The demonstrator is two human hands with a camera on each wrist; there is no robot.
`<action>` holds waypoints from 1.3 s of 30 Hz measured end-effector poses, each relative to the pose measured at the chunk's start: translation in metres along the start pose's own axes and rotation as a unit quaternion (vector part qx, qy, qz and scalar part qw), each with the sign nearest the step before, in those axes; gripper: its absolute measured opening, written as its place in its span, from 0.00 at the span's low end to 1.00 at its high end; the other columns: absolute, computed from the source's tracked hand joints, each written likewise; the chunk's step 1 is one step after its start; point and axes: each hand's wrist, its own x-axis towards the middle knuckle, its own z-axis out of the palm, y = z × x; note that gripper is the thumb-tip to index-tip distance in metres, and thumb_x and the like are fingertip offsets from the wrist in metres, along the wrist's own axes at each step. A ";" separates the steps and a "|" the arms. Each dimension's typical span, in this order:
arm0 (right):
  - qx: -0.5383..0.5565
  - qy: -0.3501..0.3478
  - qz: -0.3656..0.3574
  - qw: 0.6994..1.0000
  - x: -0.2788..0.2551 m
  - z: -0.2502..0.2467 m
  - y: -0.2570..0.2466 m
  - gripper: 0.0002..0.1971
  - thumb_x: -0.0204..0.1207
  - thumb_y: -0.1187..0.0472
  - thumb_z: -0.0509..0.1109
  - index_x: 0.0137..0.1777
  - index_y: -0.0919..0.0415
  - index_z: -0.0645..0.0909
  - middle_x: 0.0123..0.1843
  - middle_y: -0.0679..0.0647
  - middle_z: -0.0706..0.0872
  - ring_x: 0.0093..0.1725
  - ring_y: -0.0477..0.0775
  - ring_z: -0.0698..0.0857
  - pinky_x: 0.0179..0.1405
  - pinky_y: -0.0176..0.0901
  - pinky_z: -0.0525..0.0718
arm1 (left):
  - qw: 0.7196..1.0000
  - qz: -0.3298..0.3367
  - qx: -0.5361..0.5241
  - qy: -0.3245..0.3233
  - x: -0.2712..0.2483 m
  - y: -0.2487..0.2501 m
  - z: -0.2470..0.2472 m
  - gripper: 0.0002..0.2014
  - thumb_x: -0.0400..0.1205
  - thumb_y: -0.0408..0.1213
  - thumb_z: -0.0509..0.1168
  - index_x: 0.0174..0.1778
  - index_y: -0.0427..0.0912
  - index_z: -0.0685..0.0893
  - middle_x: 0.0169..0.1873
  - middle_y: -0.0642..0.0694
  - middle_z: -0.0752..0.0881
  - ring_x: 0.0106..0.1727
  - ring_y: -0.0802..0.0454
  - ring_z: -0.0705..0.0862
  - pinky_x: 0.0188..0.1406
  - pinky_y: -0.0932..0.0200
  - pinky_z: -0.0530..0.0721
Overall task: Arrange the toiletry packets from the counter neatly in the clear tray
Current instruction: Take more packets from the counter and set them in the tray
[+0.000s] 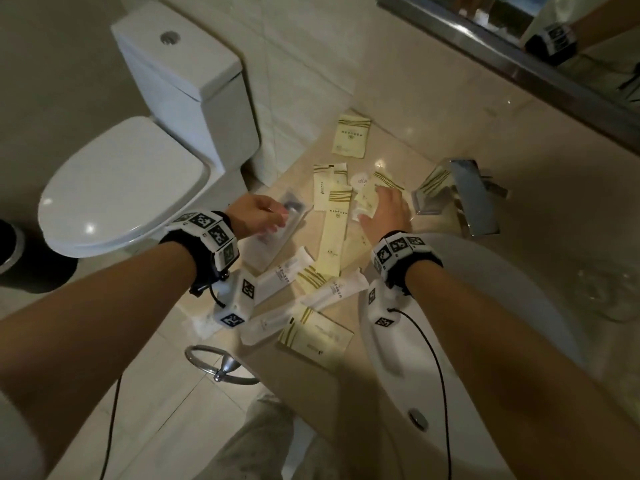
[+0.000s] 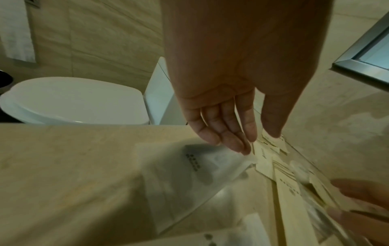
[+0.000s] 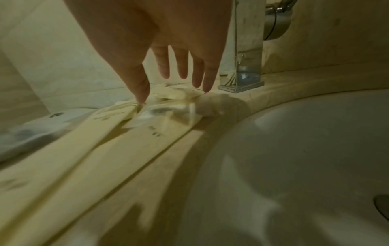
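Note:
Several cream and white toiletry packets lie scattered on the beige counter [image 1: 391,147] left of the basin. My left hand [image 1: 263,211] [image 2: 249,139] reaches over a translucent white packet [image 1: 292,204] [image 2: 189,168], its straight fingertips touching the packet's far end. My right hand [image 1: 384,206] [image 3: 174,93] hovers spread over small cream packets [image 1: 367,199] [image 3: 176,95] by the tap, thumb and little finger touching them. A long cream packet [image 1: 334,233] lies between the hands. A square cream packet [image 1: 350,135] sits further back. I cannot make out the clear tray for certain.
A chrome tap [image 1: 460,195] stands right of the packets, and the white basin [image 1: 485,306] lies under my right forearm. A clear glassy object [image 1: 607,296] sits at far right. Left of the counter are a toilet [image 1: 131,181], black bin [image 1: 20,261] and towel ring [image 1: 221,368].

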 end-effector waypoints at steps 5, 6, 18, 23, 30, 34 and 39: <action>-0.053 -0.038 -0.012 0.998 0.020 -0.002 0.008 0.34 0.74 0.59 0.72 0.78 0.54 0.62 0.78 0.54 0.69 0.75 0.62 0.67 0.73 0.57 0.70 | 1.000 0.025 -0.002 0.002 0.020 0.009 0.009 0.05 0.78 0.32 0.67 0.47 0.39 0.85 0.37 0.50 0.82 0.41 0.53 0.81 0.46 0.61 0.79; -0.063 -0.032 -0.016 0.997 0.022 -0.003 0.008 0.34 0.73 0.59 0.72 0.78 0.53 0.63 0.76 0.54 0.71 0.74 0.62 0.68 0.72 0.57 0.70 | 0.999 0.031 -0.003 0.007 0.024 0.011 0.012 0.04 0.78 0.33 0.67 0.46 0.40 0.85 0.37 0.51 0.82 0.41 0.54 0.81 0.50 0.60 0.80; -0.009 0.040 -0.072 0.997 0.018 -0.026 0.016 0.10 0.80 0.66 0.59 0.55 0.58 0.80 0.56 0.57 0.83 0.60 0.58 0.78 0.58 0.48 0.76 | 0.982 0.058 0.148 0.101 0.085 0.049 0.046 0.25 0.75 0.32 0.67 0.69 0.38 0.73 0.67 0.34 0.76 0.64 0.36 0.79 0.62 0.41 0.82; 0.081 0.118 -0.068 0.987 0.005 -0.025 0.020 0.07 0.74 0.69 0.67 0.48 0.62 0.85 0.54 0.62 0.79 0.51 0.60 0.80 0.48 0.48 0.82 | 0.950 0.095 0.289 0.071 0.103 0.055 0.061 0.29 0.77 0.29 0.61 0.77 0.41 0.64 0.77 0.36 0.65 0.74 0.34 0.69 0.74 0.44 0.69; 0.146 0.041 0.049 0.987 -0.002 -0.027 0.024 0.06 0.79 0.61 0.65 0.51 0.56 0.83 0.28 0.50 0.77 0.35 0.55 0.79 0.35 0.45 0.80 | 0.944 0.060 0.322 0.033 0.117 0.059 0.052 0.29 0.77 0.35 0.64 0.76 0.42 0.65 0.71 0.33 0.71 0.71 0.33 0.72 0.72 0.44 0.72; 0.199 0.031 0.080 0.976 -0.005 -0.029 0.024 0.05 0.78 0.63 0.64 0.48 0.57 0.82 0.42 0.63 0.89 0.45 0.62 0.87 0.47 0.56 0.88 | 0.931 0.021 0.361 0.050 0.118 0.064 0.044 0.35 0.72 0.43 0.72 0.74 0.41 0.66 0.70 0.33 0.69 0.72 0.33 0.68 0.71 0.42 0.70; 0.285 0.051 0.108 0.951 -0.011 -0.032 0.026 0.06 0.78 0.62 0.66 0.51 0.62 0.82 0.48 0.55 0.88 0.49 0.54 0.85 0.53 0.45 0.84 | 0.918 -0.006 0.396 0.034 0.117 0.061 0.044 0.37 0.73 0.47 0.71 0.75 0.38 0.66 0.70 0.33 0.67 0.72 0.32 0.69 0.71 0.41 0.72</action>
